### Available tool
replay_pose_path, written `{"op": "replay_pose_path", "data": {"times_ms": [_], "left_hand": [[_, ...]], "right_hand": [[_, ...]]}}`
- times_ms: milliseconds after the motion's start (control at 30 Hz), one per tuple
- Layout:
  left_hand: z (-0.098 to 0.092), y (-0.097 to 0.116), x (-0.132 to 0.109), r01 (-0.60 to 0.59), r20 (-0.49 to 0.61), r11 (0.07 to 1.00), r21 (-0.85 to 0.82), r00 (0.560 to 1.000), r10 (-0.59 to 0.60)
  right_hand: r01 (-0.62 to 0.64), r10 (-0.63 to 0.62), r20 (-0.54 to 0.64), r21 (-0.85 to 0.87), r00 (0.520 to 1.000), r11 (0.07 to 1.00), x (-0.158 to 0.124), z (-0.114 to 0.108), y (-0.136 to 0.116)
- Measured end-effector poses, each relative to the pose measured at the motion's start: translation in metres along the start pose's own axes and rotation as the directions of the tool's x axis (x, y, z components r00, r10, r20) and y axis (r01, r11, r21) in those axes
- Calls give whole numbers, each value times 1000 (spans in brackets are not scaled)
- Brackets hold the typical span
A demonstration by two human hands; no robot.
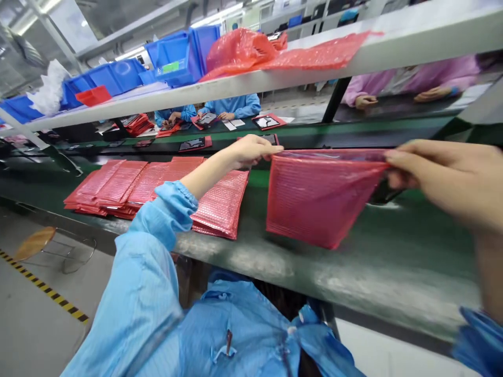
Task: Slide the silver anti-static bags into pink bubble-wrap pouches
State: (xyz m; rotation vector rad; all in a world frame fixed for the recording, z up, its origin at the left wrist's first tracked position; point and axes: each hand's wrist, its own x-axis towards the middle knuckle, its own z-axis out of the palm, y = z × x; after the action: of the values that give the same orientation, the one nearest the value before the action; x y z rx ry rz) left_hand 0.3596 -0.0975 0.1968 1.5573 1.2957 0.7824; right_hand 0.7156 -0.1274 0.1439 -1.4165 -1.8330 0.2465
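The left hand (pixel 249 151) has its fingers pinched together on the red bag (pixel 318 201) at its 10 o'clock corner; the right hand (pixel 456 175) grips the 2 o'clock corner between thumb and fingers. The bag hangs between them over the green worktop (pixel 416 256). Taken from the bag, overlapping red pouches (pixel 222 201) lie at 9 o'clock, blue bins (pixel 176 60) on the shelf (pixel 220 90) at 10, red wrap (pixel 239 50) at 11, a co-worker's pink sleeve (pixel 461 73) at 2.
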Motion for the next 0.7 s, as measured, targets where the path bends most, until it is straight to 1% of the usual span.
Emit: {"op": "replay_pose_path", "data": {"times_ms": [67, 100, 133, 167, 200, 267, 333, 367, 400, 433, 467, 500, 533, 567, 600, 633, 667, 700], "left_hand": [[-19, -9, 18, 27, -60, 999, 34, 998, -25], [-30, -11, 25, 36, -104, 998, 45, 994, -31], [-42, -12, 29, 33, -157, 998, 51, 987, -24], [-55, -12, 30, 10, -215, 999, 52, 977, 2], [-68, -11, 27, -32, -269, 998, 57, 962, 47], [-95, -12, 9, -150, -347, 984, 94, 922, 174], [-118, -25, -23, -252, -390, 947, 199, 866, 312], [-126, -39, -43, -273, -400, 920, 280, 838, 371], [-132, -57, -65, -270, -405, 882, 385, 810, 425], [-134, -81, -87, -246, -411, 829, 501, 776, 479], [-131, -109, -110, -209, -409, 774, 597, 751, 518], [-125, -140, -132, -162, -399, 733, 661, 751, 526], [-114, -173, -153, -111, -401, 708, 697, 758, 513], [-99, -205, -172, -53, -426, 698, 715, 758, 494], [-80, -235, -189, 21, -497, 713, 701, 730, 468], [-60, -263, -204, 76, -575, 738, 670, 682, 452], [-38, -286, -216, 124, -650, 766, 631, 623, 435], [-16, -305, -225, 164, -719, 790, 591, 551, 423]], "right_hand": [[-65, 63, 63, 33, 996, 997, 25, 23, -30], [-91, 83, 93, 82, 992, 992, 36, 36, -45], [-96, 79, 108, 166, 991, 981, 45, 48, -60], [-74, 50, 101, 247, 994, 966, 52, 60, -75], [-19, -1, 60, 320, 998, 947, 56, 71, -90], [149, -127, -79, 409, 989, 901, 53, 90, -116], [305, -243, -194, 434, 950, 848, 35, 112, -133], [348, -282, -209, 445, 936, 825, 21, 126, -137], [366, -309, -196, 464, 931, 807, 4, 143, -137], [359, -325, -157, 484, 933, 798, -15, 163, -134], [329, -331, -91, 507, 939, 796, -36, 185, -128], [292, -336, -15, 532, 942, 795, -59, 207, -120], [271, -364, 58, 562, 930, 781, -82, 231, -109], [237, -393, 138, 605, 909, 761, -104, 253, -98], [176, -390, 201, 648, 899, 741, -122, 274, -86], [86, -331, 248, 669, 910, 738, -137, 294, -74], [-13, -229, 263, 684, 937, 729, -146, 311, -63], [-112, -111, 267, 696, 957, 709, -149, 326, -53]]}}
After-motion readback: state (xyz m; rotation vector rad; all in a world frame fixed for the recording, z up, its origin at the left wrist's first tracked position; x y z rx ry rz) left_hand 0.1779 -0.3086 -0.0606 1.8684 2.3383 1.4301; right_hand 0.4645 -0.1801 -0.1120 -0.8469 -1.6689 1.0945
